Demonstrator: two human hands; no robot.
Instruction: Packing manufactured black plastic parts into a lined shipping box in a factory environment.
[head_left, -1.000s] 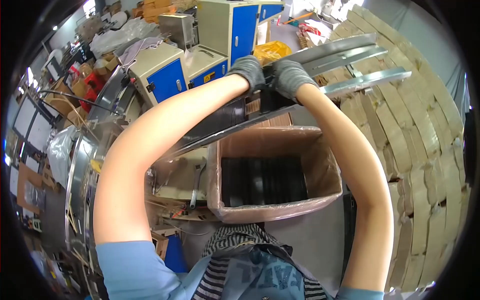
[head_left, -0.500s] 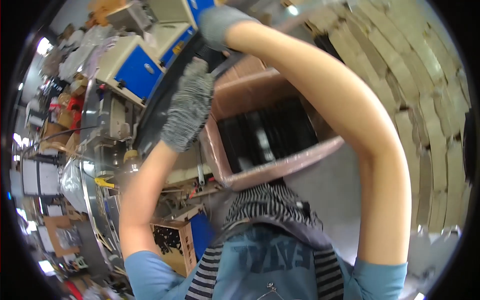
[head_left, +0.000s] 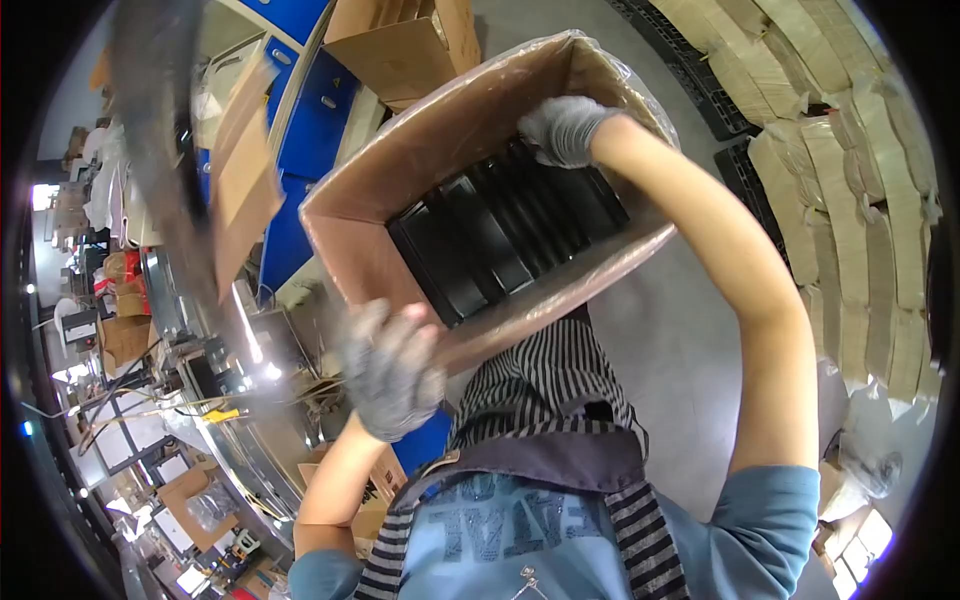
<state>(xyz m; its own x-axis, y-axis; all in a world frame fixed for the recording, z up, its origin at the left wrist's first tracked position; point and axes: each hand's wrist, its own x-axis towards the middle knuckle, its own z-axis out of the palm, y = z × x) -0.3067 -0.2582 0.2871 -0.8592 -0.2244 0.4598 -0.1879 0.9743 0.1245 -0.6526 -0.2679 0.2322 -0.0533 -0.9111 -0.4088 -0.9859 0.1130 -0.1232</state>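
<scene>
Both my hands wear grey knitted gloves. My right hand (head_left: 562,132) reaches into a large cardboard box (head_left: 345,190) lined with clear plastic. Its fingers bend down onto the far edge of the black ridged parts (head_left: 500,235), which stand packed side by side and look glossy. My left hand (head_left: 392,372), somewhat blurred, is at the near left corner of the box, fingers apart and pointing up at the rim. Nothing shows in its palm. The box is tilted in view, in front of my striped apron.
A smaller open carton (head_left: 400,50) stands beyond the box, next to blue-fronted cabinets (head_left: 315,120). A blurred dark upright frame (head_left: 160,130) is at the upper left. Stacks of wrapped tan bundles (head_left: 840,210) line the right side, beside black slatted pieces (head_left: 690,65) on the floor.
My view has swung, so the box shows more fully. My right hand has come from the dark bench edge into the box. My left hand has dropped to the box's near left corner.
</scene>
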